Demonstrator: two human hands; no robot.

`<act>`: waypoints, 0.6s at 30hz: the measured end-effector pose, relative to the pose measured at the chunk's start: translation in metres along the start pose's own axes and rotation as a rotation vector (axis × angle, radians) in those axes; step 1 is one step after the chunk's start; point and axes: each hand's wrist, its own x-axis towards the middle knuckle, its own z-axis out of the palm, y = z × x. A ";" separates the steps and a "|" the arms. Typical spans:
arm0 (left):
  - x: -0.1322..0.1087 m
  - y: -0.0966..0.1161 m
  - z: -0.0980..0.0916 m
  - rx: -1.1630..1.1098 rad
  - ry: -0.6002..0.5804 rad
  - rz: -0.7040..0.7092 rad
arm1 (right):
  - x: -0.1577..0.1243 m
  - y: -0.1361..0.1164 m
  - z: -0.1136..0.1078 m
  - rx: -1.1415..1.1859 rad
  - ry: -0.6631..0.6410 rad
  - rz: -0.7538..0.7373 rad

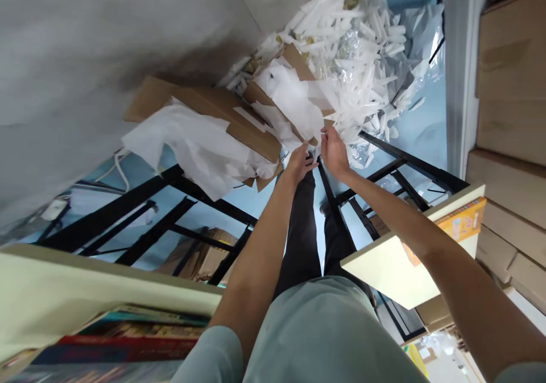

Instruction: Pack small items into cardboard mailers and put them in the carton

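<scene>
I look straight down past my body at a heap of packing waste on the floor. My left hand (300, 164) is curled at the edge of a thin white foam sheet (294, 101) and a brown cardboard box (239, 124). My right hand (334, 151) pinches the same white sheet at its lower edge, fingers closed. Both arms reach down from the bottom of the view. A second crumpled white sheet (191, 147) lies over the cardboard to the left.
Several white foam strips and clear plastic (367, 47) are piled beyond the hands. Black metal frame bars (162, 212) cross the blue floor. A pale shelf board (401, 258) with an orange box juts in at right; books (128, 343) lie at lower left. Wooden panelling stands at far right.
</scene>
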 end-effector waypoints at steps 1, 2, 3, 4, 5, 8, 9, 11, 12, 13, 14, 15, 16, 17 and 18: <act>-0.007 0.002 0.002 -0.041 -0.034 -0.044 | -0.016 -0.012 -0.009 0.033 0.008 0.011; -0.014 0.004 0.005 -0.070 -0.059 -0.072 | -0.031 -0.021 -0.019 0.064 0.021 0.025; -0.020 0.006 0.008 -0.088 -0.081 -0.083 | -0.045 -0.027 -0.029 0.093 0.042 0.041; -0.026 0.008 0.011 -0.101 -0.100 -0.079 | -0.059 -0.029 -0.038 0.121 0.075 0.059; -0.031 0.009 0.014 -0.115 -0.117 -0.064 | -0.071 -0.028 -0.047 0.145 0.124 0.081; -0.043 0.010 0.022 -0.156 -0.171 -0.017 | -0.096 -0.009 -0.067 0.187 0.289 0.170; -0.045 0.009 0.024 -0.162 -0.182 -0.013 | -0.102 0.001 -0.071 0.192 0.321 0.200; -0.048 0.008 0.027 -0.151 -0.194 -0.004 | -0.108 0.022 -0.076 0.202 0.330 0.241; -0.048 0.007 0.029 -0.143 -0.186 0.012 | -0.110 0.032 -0.076 0.206 0.317 0.248; -0.048 0.005 0.030 -0.135 -0.162 0.038 | -0.111 0.041 -0.077 0.207 0.309 0.253; -0.046 0.004 0.031 -0.126 -0.128 0.072 | -0.111 0.049 -0.078 0.207 0.304 0.261; -0.045 0.003 0.032 -0.114 -0.086 0.109 | -0.110 0.056 -0.078 0.206 0.302 0.276; -0.043 0.001 0.033 -0.100 -0.043 0.145 | -0.108 0.062 -0.079 0.204 0.293 0.296; -0.042 0.000 0.035 -0.079 -0.001 0.179 | -0.105 0.066 -0.080 0.205 0.265 0.316; -0.041 -0.002 0.035 -0.047 0.033 0.209 | -0.101 0.069 -0.080 0.212 0.215 0.328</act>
